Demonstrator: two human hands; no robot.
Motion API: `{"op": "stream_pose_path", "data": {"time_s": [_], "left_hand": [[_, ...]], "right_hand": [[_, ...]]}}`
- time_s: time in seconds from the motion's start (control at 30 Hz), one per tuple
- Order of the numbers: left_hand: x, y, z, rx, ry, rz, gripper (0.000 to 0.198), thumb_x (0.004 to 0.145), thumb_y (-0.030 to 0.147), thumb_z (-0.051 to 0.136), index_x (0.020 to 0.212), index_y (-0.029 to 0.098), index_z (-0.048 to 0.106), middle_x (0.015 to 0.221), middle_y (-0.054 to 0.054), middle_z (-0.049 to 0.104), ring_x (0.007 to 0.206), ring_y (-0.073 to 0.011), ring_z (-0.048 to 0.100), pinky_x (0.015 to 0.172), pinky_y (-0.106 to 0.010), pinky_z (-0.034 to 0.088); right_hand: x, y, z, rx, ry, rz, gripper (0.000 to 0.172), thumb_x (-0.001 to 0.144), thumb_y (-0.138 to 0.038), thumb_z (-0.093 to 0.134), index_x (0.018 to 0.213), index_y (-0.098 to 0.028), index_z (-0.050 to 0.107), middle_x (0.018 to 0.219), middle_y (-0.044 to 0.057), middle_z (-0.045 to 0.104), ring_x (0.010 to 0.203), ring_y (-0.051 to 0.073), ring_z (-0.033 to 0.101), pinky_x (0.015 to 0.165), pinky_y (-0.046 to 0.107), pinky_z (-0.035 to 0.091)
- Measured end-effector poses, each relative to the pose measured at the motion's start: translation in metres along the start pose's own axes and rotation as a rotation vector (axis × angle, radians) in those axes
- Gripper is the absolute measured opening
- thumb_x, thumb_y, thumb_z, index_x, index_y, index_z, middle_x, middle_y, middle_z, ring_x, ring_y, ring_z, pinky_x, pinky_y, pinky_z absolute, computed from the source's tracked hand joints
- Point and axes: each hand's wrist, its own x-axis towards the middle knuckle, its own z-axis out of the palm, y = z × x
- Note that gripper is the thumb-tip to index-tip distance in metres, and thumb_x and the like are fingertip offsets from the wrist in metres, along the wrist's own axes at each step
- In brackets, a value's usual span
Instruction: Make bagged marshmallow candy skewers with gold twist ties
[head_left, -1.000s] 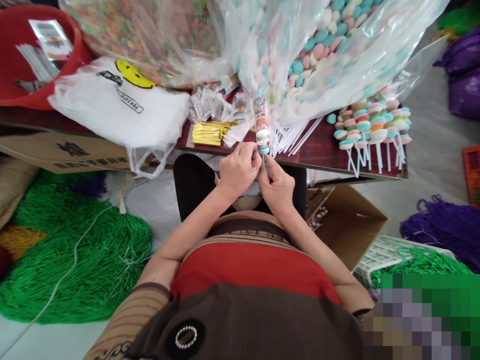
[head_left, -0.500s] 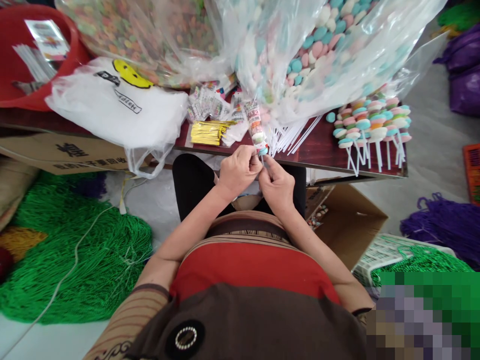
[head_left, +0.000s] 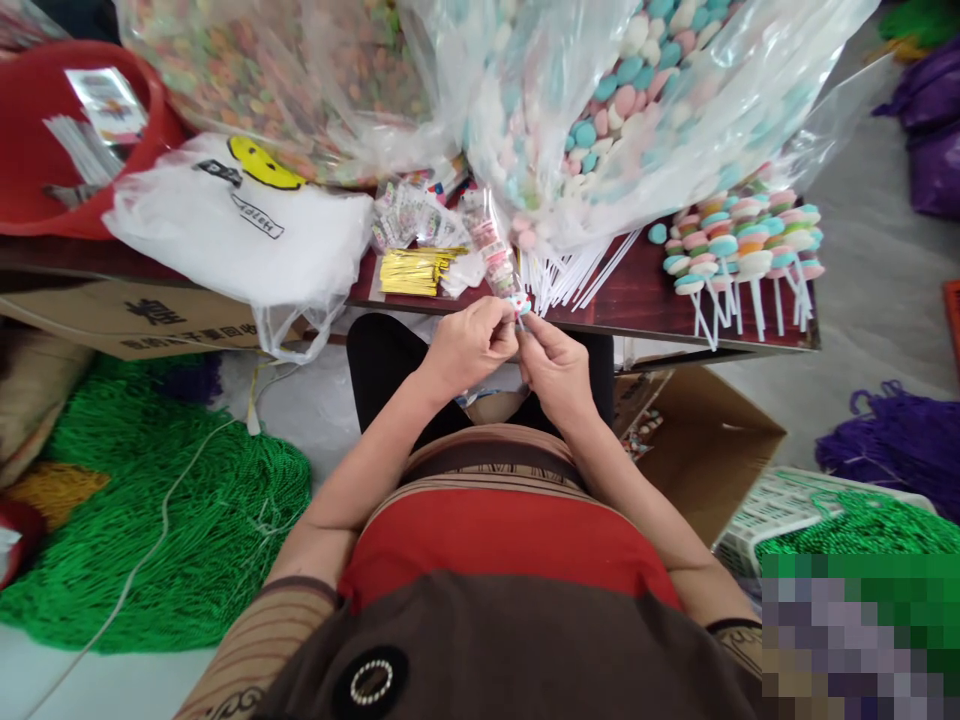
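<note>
My left hand [head_left: 469, 345] and my right hand [head_left: 556, 364] meet at the near edge of the dark red table [head_left: 645, 300]. Both pinch the lower end of a wrapped candy skewer [head_left: 496, 255], a stack of coloured discs in a clear printed sleeve that leans up and to the left. Loose white sticks [head_left: 577, 270] lie fanned just beyond my right hand. A bundle of gold twist ties [head_left: 416, 270] rests to the left of the skewer, beside clear printed wrappers [head_left: 412, 215].
Large clear bags of pastel candy discs [head_left: 622, 90] fill the table's back. Several stacked candy skewers [head_left: 739, 250] lie at the right. A white smiley bag [head_left: 240, 225] and red tub [head_left: 45, 150] sit left. An open cardboard box [head_left: 697, 440] stands below; green beads [head_left: 150, 520] cover the floor.
The wrapped skewer has tilted further to the left while both hands keep pinching its lower end. The view has shifted slightly.
</note>
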Motion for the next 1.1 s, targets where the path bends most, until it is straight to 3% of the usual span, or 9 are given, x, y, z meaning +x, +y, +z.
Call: {"op": "stream_pose_path", "data": {"time_s": [0.1,0.17,0.3,0.43,0.5,0.6,0.7,0.87,1.1], "left_hand": [[-0.003,0.0,0.003,-0.305,0.015,-0.189,0.01,0.097,0.03,0.052,0.098,0.022,0.057,0.086,-0.001,0.069,0.076,-0.0101,0.067,0.072,-0.022,0.052],[-0.004,0.001,0.009,-0.487,0.039,-0.286,0.026,0.1,0.042,0.053,0.118,0.023,0.054,0.102,-0.006,0.071,0.086,-0.0118,0.07,0.075,-0.025,0.055],[0.0,0.005,0.021,-0.586,0.028,-0.368,0.046,0.099,0.041,0.057,0.141,0.026,0.048,0.113,-0.01,0.073,0.094,-0.0154,0.073,0.079,-0.03,0.058],[0.005,0.009,0.023,-0.688,0.037,-0.473,0.037,0.1,0.032,0.053,0.136,0.023,0.056,0.103,-0.007,0.076,0.089,-0.0138,0.073,0.081,-0.028,0.058],[0.006,0.01,0.021,-0.789,0.02,-0.554,0.033,0.099,0.03,0.052,0.13,0.021,0.06,0.104,-0.007,0.076,0.09,-0.0138,0.073,0.08,-0.027,0.058],[0.005,0.01,0.018,-0.915,-0.039,-0.642,0.032,0.098,0.032,0.053,0.127,0.021,0.061,0.099,-0.007,0.076,0.087,-0.0152,0.074,0.072,-0.026,0.058],[0.003,0.011,0.016,-0.988,-0.101,-0.678,0.036,0.098,0.038,0.054,0.128,0.021,0.059,0.089,-0.005,0.074,0.077,-0.0158,0.074,0.061,-0.026,0.056],[-0.001,0.014,0.021,-0.989,-0.106,-0.666,0.044,0.097,0.051,0.055,0.13,0.021,0.054,0.08,-0.002,0.07,0.068,-0.0156,0.071,0.052,-0.026,0.051],[0.001,0.018,0.022,-1.035,-0.058,-0.706,0.037,0.096,0.047,0.06,0.121,0.021,0.052,0.068,0.003,0.065,0.056,-0.0129,0.066,0.047,-0.023,0.044]], "right_hand": [[0.001,-0.002,-0.004,-0.107,0.101,-0.095,0.045,0.093,-0.036,0.05,0.125,-0.015,0.074,0.061,-0.002,0.065,0.048,0.011,0.05,0.052,0.024,0.048],[0.002,-0.003,-0.006,-0.224,0.154,-0.176,0.044,0.093,-0.035,0.05,0.122,-0.015,0.075,0.065,0.001,0.07,0.051,0.011,0.054,0.056,0.024,0.05],[0.003,-0.002,-0.004,-0.357,0.16,-0.237,0.044,0.096,-0.033,0.047,0.125,-0.013,0.073,0.072,0.005,0.075,0.052,0.012,0.058,0.058,0.024,0.049],[0.0,-0.007,-0.01,-0.358,-0.033,-0.278,0.05,0.093,-0.034,0.055,0.14,-0.015,0.062,0.075,0.002,0.076,0.056,0.013,0.063,0.06,0.024,0.049],[0.001,-0.014,-0.019,-0.324,-0.115,-0.315,0.047,0.093,-0.036,0.059,0.135,-0.017,0.066,0.077,0.002,0.077,0.059,0.013,0.065,0.061,0.024,0.05],[0.009,-0.028,-0.034,-0.302,0.01,-0.334,0.03,0.098,-0.036,0.055,0.109,-0.019,0.077,0.084,0.004,0.078,0.069,0.015,0.07,0.066,0.025,0.053],[0.021,-0.036,-0.039,-0.346,0.153,-0.323,0.024,0.096,-0.031,0.056,0.093,-0.02,0.077,0.085,0.004,0.078,0.073,0.015,0.071,0.072,0.027,0.055],[0.032,-0.03,-0.029,-0.397,0.092,-0.29,0.019,0.092,-0.025,0.058,0.096,-0.021,0.077,0.09,0.004,0.079,0.077,0.016,0.072,0.075,0.029,0.056],[0.034,-0.015,-0.02,-0.504,0.146,-0.319,0.022,0.091,-0.022,0.053,0.093,-0.021,0.075,0.084,0.004,0.078,0.075,0.017,0.072,0.072,0.028,0.053]]}}
